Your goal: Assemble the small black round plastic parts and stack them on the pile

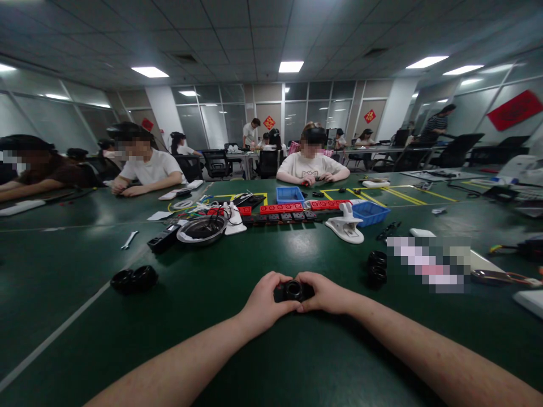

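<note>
Left hand (265, 299): fingers curled, gripping left side of black round part (293, 290).
Right hand (324, 294): fingers curled, gripping right side of same part.
Black round part: small, dark, ring-shaped face up; clamped between both hands, just above green table (271, 350), near its front edge.
Black rings left (134, 278): pair touching each other, well left of part.
Black rings right (376, 267): two, right of part, near it.
White clamp stand (347, 224): behind part, slightly right.
Round metal dish (201, 229): behind part, left.
Blue bins (289, 195): far behind part; second one (370, 212) to right.
Red power strips (281, 208): row behind part, between bins.
Wrench (129, 239): far left behind part.
Co-workers: seated across table behind part, hands on tabletop.
</note>
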Demonstrator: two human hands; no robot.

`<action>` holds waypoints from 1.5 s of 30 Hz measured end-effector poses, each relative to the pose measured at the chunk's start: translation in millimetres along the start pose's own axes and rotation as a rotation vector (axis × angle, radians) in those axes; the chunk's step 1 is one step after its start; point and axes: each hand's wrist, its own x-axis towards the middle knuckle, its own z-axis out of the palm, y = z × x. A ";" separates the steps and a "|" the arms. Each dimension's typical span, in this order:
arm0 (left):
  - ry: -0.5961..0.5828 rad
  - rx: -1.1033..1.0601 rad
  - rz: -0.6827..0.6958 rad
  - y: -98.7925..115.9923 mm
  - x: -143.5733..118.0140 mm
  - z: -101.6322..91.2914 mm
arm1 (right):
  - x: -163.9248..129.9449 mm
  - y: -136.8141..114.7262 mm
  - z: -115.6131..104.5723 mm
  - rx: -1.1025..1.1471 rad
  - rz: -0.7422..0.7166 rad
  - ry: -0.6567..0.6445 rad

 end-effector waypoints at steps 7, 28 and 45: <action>0.148 0.072 -0.025 -4.5 0.8 7.7 | 0.5 -13.7 23.2 -0.430 0.148 0.283; -0.076 -0.049 0.071 -0.7 0.6 -1.6 | -2.6 -3.1 -4.6 0.014 -0.137 -0.078; -0.066 -0.069 0.095 -3.4 0.7 -0.3 | -0.1 -6.5 -1.4 0.127 -0.041 -0.071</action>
